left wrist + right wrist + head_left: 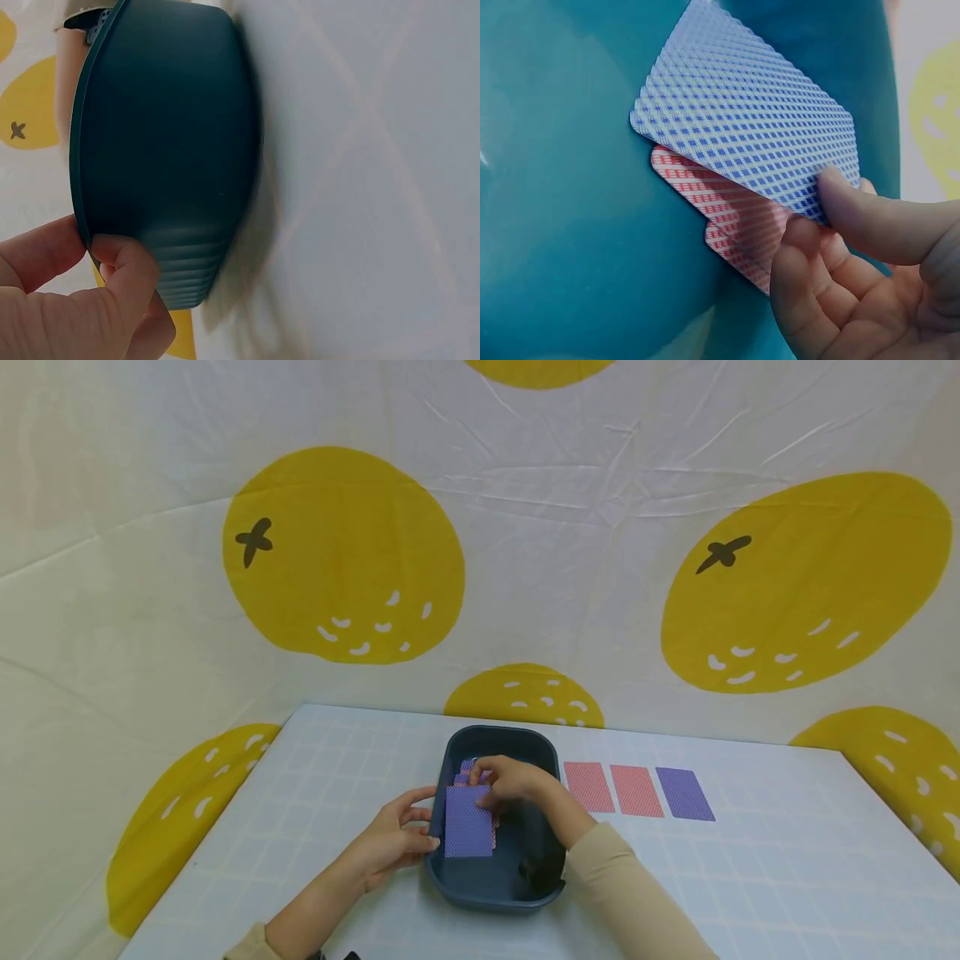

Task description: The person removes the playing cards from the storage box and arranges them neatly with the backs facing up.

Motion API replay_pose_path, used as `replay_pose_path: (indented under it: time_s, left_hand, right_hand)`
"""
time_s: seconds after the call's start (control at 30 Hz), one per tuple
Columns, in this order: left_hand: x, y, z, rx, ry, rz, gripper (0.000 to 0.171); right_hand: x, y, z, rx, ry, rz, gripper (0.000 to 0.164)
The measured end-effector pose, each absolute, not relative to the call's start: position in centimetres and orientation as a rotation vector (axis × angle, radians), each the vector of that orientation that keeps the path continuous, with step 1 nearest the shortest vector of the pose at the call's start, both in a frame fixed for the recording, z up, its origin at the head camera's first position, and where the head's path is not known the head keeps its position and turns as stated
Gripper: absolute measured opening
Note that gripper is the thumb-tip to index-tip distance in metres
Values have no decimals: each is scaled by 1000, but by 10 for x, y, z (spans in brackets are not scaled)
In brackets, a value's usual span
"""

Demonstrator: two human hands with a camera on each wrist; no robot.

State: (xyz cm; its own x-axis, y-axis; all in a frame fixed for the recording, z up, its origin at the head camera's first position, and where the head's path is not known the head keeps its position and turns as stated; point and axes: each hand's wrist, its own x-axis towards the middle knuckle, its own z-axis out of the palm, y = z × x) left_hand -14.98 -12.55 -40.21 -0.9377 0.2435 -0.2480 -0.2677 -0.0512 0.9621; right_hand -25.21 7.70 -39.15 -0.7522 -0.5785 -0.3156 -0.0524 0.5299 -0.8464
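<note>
A dark blue-green plastic basin (493,907) stands on the table. My left hand (386,839) grips its left side, thumb and fingers at the rim (76,165). Over the basin, my right hand (513,781) pinches a blue-backed playing card (467,827) by one corner, between thumb and fingers. That card is tilted, patterned back facing the camera in the right wrist view. Beneath it, red-backed cards (686,180) lie in the basin, partly hidden by the held card and the fingers. More cards (462,778) peek out behind it toward the far end.
To the right of the basin, two red-backed cards (588,787) and one blue-backed card (685,793) lie in a row on the light checked tablecloth (780,852). A white curtain with yellow fruit shapes (345,556) hangs behind the table.
</note>
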Motion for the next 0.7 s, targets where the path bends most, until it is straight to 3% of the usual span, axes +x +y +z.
replay_pose_path:
  time_s: [0.23,0.7]
  left_hand:
    - [-148,-126,-402,-32,1900,2048,72]
    - [-149,-125,-399,-43,1927,2027,69]
  right_hand:
    - [-253,84,-383,-337,1997,-1395,20]
    - [-256,100,-369,-296,1754,-1604,34]
